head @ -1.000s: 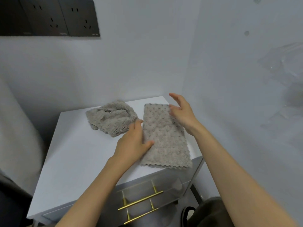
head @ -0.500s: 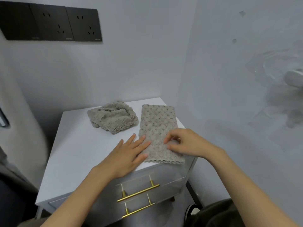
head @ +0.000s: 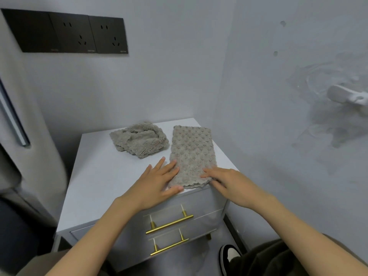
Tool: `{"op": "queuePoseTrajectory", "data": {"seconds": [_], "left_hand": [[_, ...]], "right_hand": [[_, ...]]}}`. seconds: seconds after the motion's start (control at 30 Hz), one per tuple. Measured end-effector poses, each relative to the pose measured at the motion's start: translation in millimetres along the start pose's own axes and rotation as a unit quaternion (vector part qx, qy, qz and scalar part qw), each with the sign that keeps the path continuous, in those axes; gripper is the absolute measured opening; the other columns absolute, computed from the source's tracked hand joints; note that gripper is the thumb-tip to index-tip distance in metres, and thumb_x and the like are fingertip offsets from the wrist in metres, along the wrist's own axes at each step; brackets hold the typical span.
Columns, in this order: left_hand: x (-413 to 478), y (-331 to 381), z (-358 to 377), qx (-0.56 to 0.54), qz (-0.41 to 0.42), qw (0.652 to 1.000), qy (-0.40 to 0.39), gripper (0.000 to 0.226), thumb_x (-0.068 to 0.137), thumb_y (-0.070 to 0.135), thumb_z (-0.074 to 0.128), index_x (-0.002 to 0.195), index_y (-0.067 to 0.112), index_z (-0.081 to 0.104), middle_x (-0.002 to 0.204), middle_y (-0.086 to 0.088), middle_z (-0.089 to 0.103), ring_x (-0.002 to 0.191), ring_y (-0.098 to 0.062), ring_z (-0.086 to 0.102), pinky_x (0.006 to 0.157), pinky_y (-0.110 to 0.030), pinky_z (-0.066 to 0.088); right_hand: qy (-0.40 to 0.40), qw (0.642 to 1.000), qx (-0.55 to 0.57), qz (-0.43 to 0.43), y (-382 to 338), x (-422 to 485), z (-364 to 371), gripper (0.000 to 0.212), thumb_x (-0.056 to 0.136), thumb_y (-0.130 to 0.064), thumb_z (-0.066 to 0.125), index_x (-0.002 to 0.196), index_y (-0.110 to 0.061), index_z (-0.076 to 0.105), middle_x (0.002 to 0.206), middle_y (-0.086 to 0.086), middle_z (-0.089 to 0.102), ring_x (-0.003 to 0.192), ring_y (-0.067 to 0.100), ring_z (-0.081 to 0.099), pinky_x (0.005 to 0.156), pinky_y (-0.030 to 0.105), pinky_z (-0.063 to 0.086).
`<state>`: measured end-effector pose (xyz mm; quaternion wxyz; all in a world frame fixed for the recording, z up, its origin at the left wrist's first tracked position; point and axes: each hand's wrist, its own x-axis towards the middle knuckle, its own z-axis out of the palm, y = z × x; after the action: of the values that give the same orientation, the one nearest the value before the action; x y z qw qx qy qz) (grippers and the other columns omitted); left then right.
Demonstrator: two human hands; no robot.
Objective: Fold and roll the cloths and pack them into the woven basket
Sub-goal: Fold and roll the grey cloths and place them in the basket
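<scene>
Two cloths on show here, both the same taupe-grey plush stuff. The one being worked is the folded taupe bobbly cloth (head: pixel 192 154), a long narrow strip with a raised dimple pattern and a scalloped near edge. It lies flat on the smooth white cabinet top (head: pixel 99 176), right under both sets of fingertips.

The left hand (head: pixel 157 184) is spread flat, fingers straight and fanned. Its tips press on the strip's left edge and the thumb lies along the near hem. It isn't gripping anything, just pressing down. The right hand (head: pixel 225 181) lies with its fingers stretched out over the near right corner of the strip, also pressing rather than pinching. I can't see its thumb well enough to say more.

Beyond the left fingertips, a bit further back, sits the crumpled fluffy taupe cloth (head: pixel 139 141), a loose lumpy heap just beside the strip's far left side, not quite touching it as far as I can see.

Below the wrists the cabinet front has two slim brass bar handles (head: pixel 169 224), one above the other. Three dark glossy square socket plates (head: pixel 67 31) sit in a row on the wall. One black-and-white shoe (head: pixel 229 255) pokes in under the right forearm.
</scene>
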<state>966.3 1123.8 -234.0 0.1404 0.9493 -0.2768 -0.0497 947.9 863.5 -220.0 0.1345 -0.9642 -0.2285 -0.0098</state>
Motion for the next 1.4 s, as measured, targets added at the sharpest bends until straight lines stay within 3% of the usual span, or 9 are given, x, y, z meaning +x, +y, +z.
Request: {"op": "queuePoseTrajectory", "data": {"seconds": [0.17, 0.43, 0.6, 0.7, 0.8, 0.9, 1.03, 1.2, 1.4], "left_hand": [[3, 10, 1, -0.060, 0.059, 0.995, 0.049, 0.063, 0.086, 0.061, 0.050, 0.144, 0.044, 0.031, 0.153, 0.021, 0.025, 0.142, -0.001, 0.016, 0.115, -0.027, 0.021], [10, 10, -2, -0.156, 0.025, 0.983, 0.092, 0.031, 0.091, 0.045, 0.056, 0.117, 0.034, 0.067, 0.111, 0.014, 0.069, 0.095, -0.005, 0.065, 0.085, -0.032, 0.051], [17, 7, -1, -0.223, -0.058, 0.962, 0.149, 0.041, 0.089, 0.045, 0.059, 0.070, 0.010, 0.070, 0.074, -0.010, 0.067, 0.072, -0.024, 0.061, 0.072, -0.038, 0.048], [23, 7, 2, -0.214, -0.094, 0.957, 0.170, 0.055, 0.087, 0.044, 0.062, 0.055, 0.001, 0.055, 0.059, -0.010, 0.049, 0.055, -0.019, 0.041, 0.057, -0.030, 0.035], [28, 6, 1, -0.218, -0.129, 0.949, 0.185, 0.056, 0.082, 0.043, 0.069, 0.041, 0.010, 0.050, 0.046, -0.005, 0.046, 0.047, -0.019, 0.041, 0.053, -0.030, 0.036], [31, 7, 0, -0.171, -0.168, 0.952, 0.193, 0.044, 0.077, 0.047, 0.072, 0.055, 0.009, 0.069, 0.060, 0.002, 0.066, 0.063, -0.013, 0.061, 0.062, -0.033, 0.052], [30, 10, 1, -0.136, -0.132, 0.959, 0.213, 0.025, 0.076, 0.038, 0.074, 0.066, 0.023, 0.057, 0.085, 0.006, 0.058, 0.089, -0.011, 0.051, 0.073, -0.030, 0.044], [29, 25, 8, -0.080, 0.078, 0.969, 0.219, 0.028, 0.081, -0.004, 0.063, 0.101, 0.015, 0.069, 0.102, 0.002, 0.059, 0.096, -0.016, 0.052, 0.079, -0.022, 0.041], [25, 29, 11, -0.030, 0.082, 0.981, 0.174, 0.038, 0.087, 0.012, 0.052, 0.121, 0.023, 0.064, 0.123, 0.006, 0.063, 0.109, -0.016, 0.059, 0.091, -0.031, 0.048]], "right_hand": [[0.006, 0.986, 0.160, 0.040, 8, -3, -7, 0.030, 0.100, -0.026, 0.048, 0.127, -0.029, 0.061, 0.123, -0.017, 0.061, 0.113, 0.002, 0.055, 0.089, 0.005, 0.036], [0.029, 0.969, 0.236, 0.068, 17, -3, -13, 0.017, 0.095, -0.023, 0.058, 0.103, -0.022, 0.074, 0.094, -0.020, 0.068, 0.088, -0.007, 0.058, 0.078, 0.011, 0.042], [0.043, 0.977, 0.182, 0.105, 22, 3, -17, 0.029, 0.092, -0.026, 0.062, 0.065, -0.015, 0.065, 0.069, -0.002, 0.059, 0.064, 0.002, 0.048, 0.064, 0.020, 0.038], [0.045, 0.985, 0.107, 0.127, 22, 7, -16, 0.046, 0.092, -0.034, 0.059, 0.062, 0.000, 0.055, 0.072, 0.015, 0.056, 0.073, 0.021, 0.050, 0.071, 0.039, 0.044], [0.056, 0.979, 0.075, 0.180, 21, 9, -15, 0.046, 0.089, -0.043, 0.058, 0.064, -0.005, 0.062, 0.075, 0.010, 0.058, 0.083, 0.023, 0.051, 0.071, 0.037, 0.044], [0.058, 0.971, 0.065, 0.221, 17, 13, -13, 0.040, 0.087, -0.044, 0.059, 0.056, -0.021, 0.054, 0.068, -0.006, 0.051, 0.087, 0.021, 0.050, 0.071, 0.031, 0.039], [0.081, 0.969, 0.026, 0.232, 11, 14, -5, 0.017, 0.085, -0.039, 0.061, 0.079, -0.024, 0.056, 0.072, -0.011, 0.050, 0.089, 0.019, 0.050, 0.067, 0.030, 0.035], [0.216, 0.971, -0.100, 0.026, -2, 15, 4, 0.032, 0.067, 0.003, 0.067, 0.089, -0.018, 0.059, 0.081, -0.005, 0.050, 0.079, 0.023, 0.049, 0.058, 0.029, 0.034], [0.144, 0.979, -0.133, -0.060, -8, 13, 12, 0.034, 0.066, 0.005, 0.076, 0.094, -0.015, 0.071, 0.090, 0.001, 0.067, 0.083, 0.023, 0.066, 0.055, 0.032, 0.054]]}}
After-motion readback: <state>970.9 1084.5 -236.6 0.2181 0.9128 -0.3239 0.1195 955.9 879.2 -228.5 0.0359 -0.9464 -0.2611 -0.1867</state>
